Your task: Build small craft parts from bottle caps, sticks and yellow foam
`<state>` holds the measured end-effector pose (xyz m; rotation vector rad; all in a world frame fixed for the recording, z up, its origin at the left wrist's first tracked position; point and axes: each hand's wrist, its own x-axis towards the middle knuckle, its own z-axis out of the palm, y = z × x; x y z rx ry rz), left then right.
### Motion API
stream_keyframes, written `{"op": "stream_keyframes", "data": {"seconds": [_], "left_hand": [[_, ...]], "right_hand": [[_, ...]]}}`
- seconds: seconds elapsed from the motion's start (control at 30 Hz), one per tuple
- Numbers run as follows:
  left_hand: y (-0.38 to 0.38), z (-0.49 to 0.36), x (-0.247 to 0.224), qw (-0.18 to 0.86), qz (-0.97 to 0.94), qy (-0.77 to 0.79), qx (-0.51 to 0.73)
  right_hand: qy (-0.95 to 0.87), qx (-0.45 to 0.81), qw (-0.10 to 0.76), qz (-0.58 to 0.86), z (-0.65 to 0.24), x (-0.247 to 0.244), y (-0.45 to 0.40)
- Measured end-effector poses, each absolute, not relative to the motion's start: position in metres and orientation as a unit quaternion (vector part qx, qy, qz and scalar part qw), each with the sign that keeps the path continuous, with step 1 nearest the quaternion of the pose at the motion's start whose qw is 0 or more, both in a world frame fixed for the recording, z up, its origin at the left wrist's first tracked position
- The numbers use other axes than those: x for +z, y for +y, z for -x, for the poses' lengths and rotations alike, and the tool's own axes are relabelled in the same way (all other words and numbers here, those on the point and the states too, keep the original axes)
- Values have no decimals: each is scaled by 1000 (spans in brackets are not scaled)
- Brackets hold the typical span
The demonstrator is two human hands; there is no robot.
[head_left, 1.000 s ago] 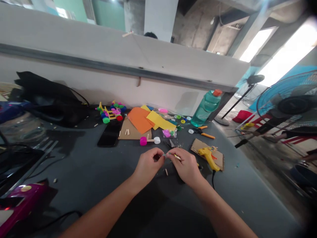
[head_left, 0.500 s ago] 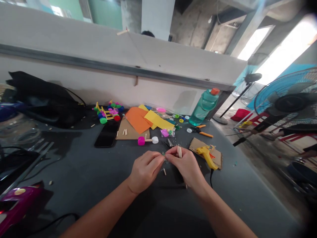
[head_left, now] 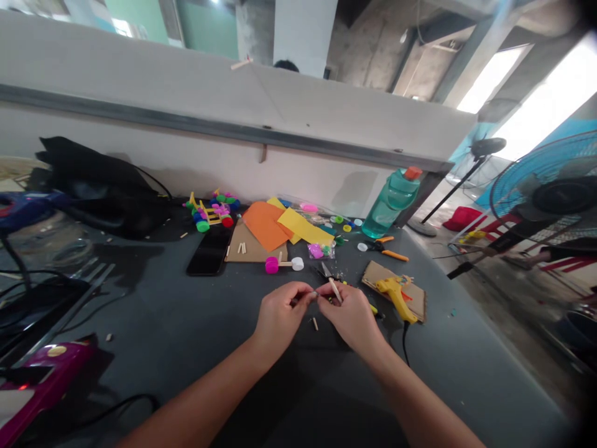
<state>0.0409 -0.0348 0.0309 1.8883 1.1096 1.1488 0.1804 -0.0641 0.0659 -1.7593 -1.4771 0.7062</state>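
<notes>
My left hand (head_left: pixel 281 316) is closed in a pinch, its fingertips meeting those of my right hand over the dark table. Whatever small piece lies between the left fingertips is too hidden to name. My right hand (head_left: pixel 353 317) is closed too, with a short pale wooden stick (head_left: pixel 334 290) slanting up out of its fingers. Below the hands a loose bit of wooden stick (head_left: pixel 315 324) lies on the tabletop. Just beyond them are a pointed metal blade (head_left: pixel 325 269) and scattered crumbs. Magenta caps (head_left: pixel 271 265) and a white cap (head_left: pixel 297 264) are joined by a wooden stick.
To the right, a yellow glue gun (head_left: pixel 395 295) rests on cardboard (head_left: pixel 421 297), its cord trailing forward. Orange-handled pliers (head_left: pixel 394 255) and a green bottle (head_left: pixel 390 204) stand beyond. A phone (head_left: pixel 208 254), orange paper (head_left: pixel 265 225) and a cap model (head_left: pixel 212 214) lie left of centre.
The stick in my right hand now leans to the left, where it stood more upright before. Both hands stay fingertip to fingertip. The whole view has shifted slightly.
</notes>
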Motion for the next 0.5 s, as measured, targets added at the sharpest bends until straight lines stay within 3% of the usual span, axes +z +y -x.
{"op": "stream_keyframes", "data": {"seconds": [0.2,0.5], "left_hand": [[-40,-46,29,314,-737,420,427],[-39,-43,25,250,-791,369,420]], "right_hand": [[-579,274,364,676,-185,64,-62],[-589,387,348,618,-192,68,-61]]}}
